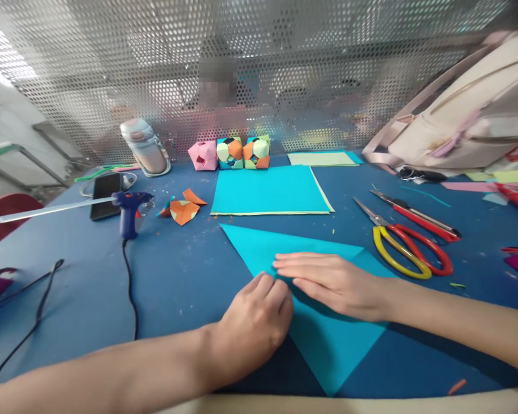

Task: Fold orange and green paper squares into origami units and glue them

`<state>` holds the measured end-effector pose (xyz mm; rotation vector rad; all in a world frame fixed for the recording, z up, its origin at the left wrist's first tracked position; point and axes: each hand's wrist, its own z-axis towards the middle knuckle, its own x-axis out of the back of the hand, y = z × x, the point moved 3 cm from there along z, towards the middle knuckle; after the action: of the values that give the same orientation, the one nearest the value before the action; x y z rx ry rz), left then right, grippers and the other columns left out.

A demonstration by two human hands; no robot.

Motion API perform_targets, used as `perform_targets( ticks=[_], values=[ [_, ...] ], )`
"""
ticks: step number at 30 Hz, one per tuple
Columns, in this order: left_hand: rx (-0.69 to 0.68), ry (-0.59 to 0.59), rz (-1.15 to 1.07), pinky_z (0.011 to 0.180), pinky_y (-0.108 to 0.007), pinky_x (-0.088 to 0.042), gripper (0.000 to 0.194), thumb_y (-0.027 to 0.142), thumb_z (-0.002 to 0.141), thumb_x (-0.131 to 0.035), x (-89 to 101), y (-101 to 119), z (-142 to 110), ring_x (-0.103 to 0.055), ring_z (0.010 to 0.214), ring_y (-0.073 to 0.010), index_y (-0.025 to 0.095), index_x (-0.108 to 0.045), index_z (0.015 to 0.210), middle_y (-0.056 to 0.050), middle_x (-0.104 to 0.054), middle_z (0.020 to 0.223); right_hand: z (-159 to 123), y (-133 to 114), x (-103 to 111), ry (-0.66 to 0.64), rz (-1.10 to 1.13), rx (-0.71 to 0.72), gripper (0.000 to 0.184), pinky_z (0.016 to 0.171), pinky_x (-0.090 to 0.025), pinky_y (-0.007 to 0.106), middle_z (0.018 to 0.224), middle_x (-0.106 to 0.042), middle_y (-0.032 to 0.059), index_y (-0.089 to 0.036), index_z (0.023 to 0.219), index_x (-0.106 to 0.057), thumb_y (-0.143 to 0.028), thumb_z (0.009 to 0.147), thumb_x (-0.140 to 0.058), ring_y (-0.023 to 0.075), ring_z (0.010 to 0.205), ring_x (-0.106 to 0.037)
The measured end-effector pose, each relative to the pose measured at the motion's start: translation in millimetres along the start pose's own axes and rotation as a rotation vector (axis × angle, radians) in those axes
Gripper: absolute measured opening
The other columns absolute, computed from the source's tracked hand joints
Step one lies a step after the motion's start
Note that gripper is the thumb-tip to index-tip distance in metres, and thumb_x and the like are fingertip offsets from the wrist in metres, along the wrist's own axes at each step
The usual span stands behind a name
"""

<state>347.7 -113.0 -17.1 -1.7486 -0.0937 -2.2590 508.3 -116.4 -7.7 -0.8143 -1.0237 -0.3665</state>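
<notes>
A sheet of turquoise paper, folded over on a slant, lies on the blue table in front of me. My left hand is curled into a fist at the paper's left folded edge; whether its fingers pinch the edge or only press on it is hidden. Flat on the upper part of the sheet rests my right hand, fingers stretched out to the left, their tips close to the left knuckles. Just beyond is a stack of turquoise and pale paper.
Scissors and a red utility knife lie at the right. On the left stand a glue gun with its cord and a bottle. Orange folded pieces, paper balls and a backpack sit farther back.
</notes>
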Motion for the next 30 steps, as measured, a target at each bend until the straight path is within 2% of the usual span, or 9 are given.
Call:
perform_targets(
  ticks=[2, 4, 7, 11, 19, 23, 30],
  values=[
    [0.012, 0.04, 0.013, 0.067, -0.035, -0.052, 0.023, 0.005, 0.084, -0.037, -1.9, 0.6, -1.7, -0.052, 0.07, -0.0209, 0.008, -0.059, 0.088, -0.01, -0.057, 0.081, 22.7, 0.0, -9.4, -0.112, 0.183, -0.008, 0.044, 0.104, -0.043, 0.034, 0.131, -0.055, 0.0117, -0.01, 0.128, -0.053, -0.03, 0.098, -0.027, 0.0169, 0.125, -0.048],
    [0.033, 0.069, 0.014, 0.07, -0.036, -0.053, 0.025, 0.006, 0.084, -0.036, -3.7, 0.2, -2.9, -0.054, 0.072, -0.0212, 0.007, -0.06, 0.09, -0.011, -0.058, 0.084, 39.8, 2.6, -17.0, -0.208, 0.261, 0.061, 0.051, 0.111, -0.032, 0.038, 0.136, -0.05, 0.0124, -0.006, 0.132, -0.047, -0.033, 0.099, -0.02, 0.0174, 0.132, -0.039],
    [0.024, 0.093, 0.01, 0.071, -0.035, -0.054, 0.026, 0.006, 0.084, -0.036, -4.6, -0.3, -3.4, -0.055, 0.073, -0.0214, 0.006, -0.061, 0.091, -0.012, -0.059, 0.084, 53.1, 11.5, -23.1, -0.316, 0.26, 0.119, 0.057, 0.116, -0.019, 0.043, 0.143, -0.04, 0.0121, -0.004, 0.137, -0.04, -0.038, 0.098, -0.015, 0.0189, 0.138, -0.026],
    [-0.025, 0.096, 0.004, 0.069, -0.036, -0.053, 0.024, 0.006, 0.083, -0.036, -4.2, 0.2, -2.9, -0.054, 0.069, -0.0208, 0.008, -0.06, 0.082, -0.01, -0.056, 0.076, 61.9, 21.1, -25.0, -0.386, 0.195, 0.076, 0.059, 0.117, -0.015, 0.043, 0.148, -0.031, 0.009, -0.008, 0.142, -0.032, -0.043, 0.098, -0.013, 0.018, 0.141, -0.017],
    [-0.006, 0.045, -0.055, 0.071, -0.038, -0.052, 0.018, 0.008, 0.082, -0.041, -6.4, 1.0, -3.1, -0.053, 0.068, -0.0201, 0.01, -0.058, 0.075, -0.008, -0.054, 0.074, 84.4, 34.7, -33.8, -0.436, 0.015, 0.022, 0.068, 0.118, -0.007, 0.041, 0.154, -0.011, 0.0078, -0.008, 0.146, -0.019, -0.053, 0.096, -0.015, 0.0182, 0.142, -0.005],
    [0.001, 0.009, -0.087, 0.079, -0.041, -0.052, 0.016, 0.009, 0.082, -0.044, -5.2, 0.3, -2.4, -0.052, 0.069, -0.0197, 0.011, -0.058, 0.075, -0.007, -0.054, 0.075, 95.6, 41.1, -36.4, -0.432, -0.037, 0.016, 0.071, 0.117, -0.007, 0.041, 0.154, -0.009, 0.0084, -0.009, 0.147, -0.017, -0.056, 0.094, -0.017, 0.0197, 0.143, -0.005],
    [0.003, -0.019, -0.101, 0.082, -0.044, -0.051, 0.016, 0.01, 0.084, -0.044, -6.9, 1.5, -2.2, -0.052, 0.069, -0.0198, 0.012, -0.057, 0.075, -0.007, -0.054, 0.076, 118.9, 49.1, -42.0, -0.404, -0.134, 0.045, 0.076, 0.117, -0.007, 0.041, 0.154, -0.01, 0.0121, -0.006, 0.146, -0.017, -0.06, 0.093, -0.019, 0.0214, 0.142, -0.006]
  ],
)
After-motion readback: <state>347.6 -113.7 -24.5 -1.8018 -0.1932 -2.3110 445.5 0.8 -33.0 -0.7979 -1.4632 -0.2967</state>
